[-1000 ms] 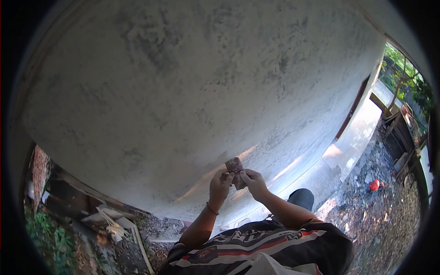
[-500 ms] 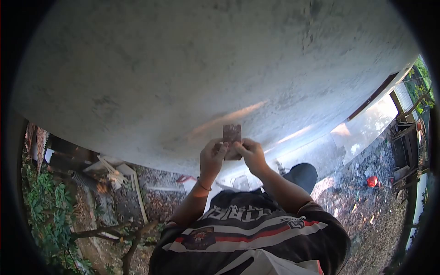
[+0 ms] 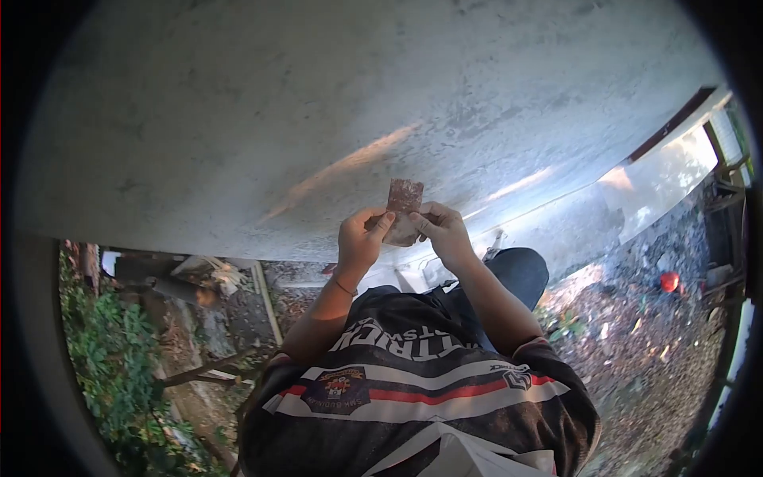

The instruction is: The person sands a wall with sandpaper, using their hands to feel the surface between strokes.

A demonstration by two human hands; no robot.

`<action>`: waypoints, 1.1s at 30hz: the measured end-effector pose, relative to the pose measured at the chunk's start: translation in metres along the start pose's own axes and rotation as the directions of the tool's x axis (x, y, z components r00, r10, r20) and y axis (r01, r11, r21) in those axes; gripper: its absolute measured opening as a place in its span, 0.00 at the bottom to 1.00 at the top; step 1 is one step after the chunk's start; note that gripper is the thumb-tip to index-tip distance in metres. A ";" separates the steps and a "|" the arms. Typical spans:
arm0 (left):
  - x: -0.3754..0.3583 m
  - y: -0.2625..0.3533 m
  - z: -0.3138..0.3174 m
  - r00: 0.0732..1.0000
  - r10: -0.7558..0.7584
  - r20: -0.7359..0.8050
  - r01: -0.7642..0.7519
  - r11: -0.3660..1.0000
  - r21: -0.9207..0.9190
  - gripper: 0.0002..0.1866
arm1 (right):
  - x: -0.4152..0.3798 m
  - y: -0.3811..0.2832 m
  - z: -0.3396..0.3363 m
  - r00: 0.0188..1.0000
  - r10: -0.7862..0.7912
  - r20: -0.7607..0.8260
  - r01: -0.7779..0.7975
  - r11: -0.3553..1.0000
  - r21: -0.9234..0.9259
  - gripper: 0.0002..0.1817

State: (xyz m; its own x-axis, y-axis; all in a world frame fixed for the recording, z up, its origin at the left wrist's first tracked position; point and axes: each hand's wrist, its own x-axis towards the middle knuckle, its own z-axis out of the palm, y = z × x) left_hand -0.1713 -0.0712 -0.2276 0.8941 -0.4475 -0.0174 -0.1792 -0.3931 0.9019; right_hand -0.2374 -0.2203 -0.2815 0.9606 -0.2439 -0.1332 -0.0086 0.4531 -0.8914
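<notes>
A worn, reddish-brown piece of sandpaper point(image 3: 405, 195) with whitish dust on it is held up in front of a grey-white wall. My left hand point(image 3: 362, 238) pinches its left side, thumb on the near face. From the right, my right hand point(image 3: 447, 237) grips the sheet with thumb and bent fingers. Between the two thumbs the lower part looks paler and bowed, while the upper part stands up flat above the fingers. Both hands are close to each other at chest height.
The pale, stained wall point(image 3: 238, 119) fills the upper view, with streaks of sunlight on it. Leafy plants point(image 3: 107, 350) and branches are at lower left. Rubble-strewn ground point(image 3: 628, 342) lies to the right, with a red object point(image 3: 669, 281) on it. A bent knee point(image 3: 517, 282) shows beside my right arm.
Both hands and the sandpaper sit higher in the view, which has shifted along the wall. The sandpaper's lower part now shows more widely between the thumbs. Both hands keep their grip.
</notes>
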 end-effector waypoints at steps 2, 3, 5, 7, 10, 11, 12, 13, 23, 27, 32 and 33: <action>0.006 0.002 0.017 1.000 0.007 0.024 -0.005 0.997 -0.077 0.13 | -0.001 -0.005 -0.013 0.999 -0.021 -0.027 0.023 0.997 0.068 0.08; 0.008 0.001 0.026 0.999 0.010 0.045 -0.003 0.990 -0.143 0.13 | -0.003 -0.009 -0.019 0.999 -0.019 -0.041 0.023 0.993 0.112 0.07; 0.008 0.007 0.031 0.987 -0.021 0.159 0.069 0.951 -0.302 0.14 | -0.003 -0.007 -0.025 0.994 -0.037 -0.099 0.049 0.992 0.113 0.07; 0.007 0.008 0.043 0.975 0.004 0.224 0.047 0.974 -0.221 0.13 | -0.002 -0.004 -0.037 0.989 -0.008 -0.145 0.030 0.988 0.151 0.08; 0.002 0.006 0.054 0.966 -0.002 0.258 0.043 0.987 -0.153 0.13 | -0.008 -0.012 -0.043 0.981 0.001 -0.195 0.039 0.978 0.204 0.07; 0.001 0.005 0.056 0.967 -0.006 0.255 0.043 0.989 -0.142 0.13 | -0.009 -0.011 -0.046 0.981 -0.012 -0.195 0.054 0.977 0.207 0.08; 0.002 0.007 0.055 0.965 -0.009 0.261 0.050 0.987 -0.150 0.13 | -0.008 -0.009 -0.045 0.980 -0.028 -0.195 0.069 0.976 0.208 0.08; 0.001 0.008 0.056 0.964 -0.011 0.265 0.055 0.986 -0.159 0.13 | -0.008 -0.008 -0.045 0.980 -0.045 -0.193 0.086 0.974 0.207 0.09; -0.007 0.004 0.043 0.955 0.028 0.294 0.043 0.972 -0.231 0.15 | -0.016 -0.033 -0.030 0.975 0.006 -0.224 0.060 0.956 0.288 0.19; -0.010 0.004 0.037 0.950 -0.010 0.314 0.119 0.937 -0.330 0.17 | -0.006 -0.015 -0.021 0.967 -0.044 -0.252 0.067 0.994 0.084 0.19; -0.008 -0.013 0.026 0.879 0.113 0.462 0.010 0.967 -0.255 0.19 | 0.004 -0.004 -0.013 0.963 0.017 -0.270 0.009 0.996 0.093 0.19; -0.007 -0.012 0.026 0.873 0.119 0.473 0.015 0.963 -0.270 0.21 | 0.007 -0.003 -0.014 0.968 0.059 -0.244 -0.020 0.987 0.160 0.19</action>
State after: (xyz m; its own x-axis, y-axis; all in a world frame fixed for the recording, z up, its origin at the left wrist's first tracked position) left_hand -0.1864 -0.0841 -0.2491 0.5649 -0.8176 -0.1118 -0.0484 -0.1680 0.9846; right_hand -0.2348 -0.2354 -0.2858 0.8618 -0.4183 -0.2870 0.0168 0.5891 -0.8079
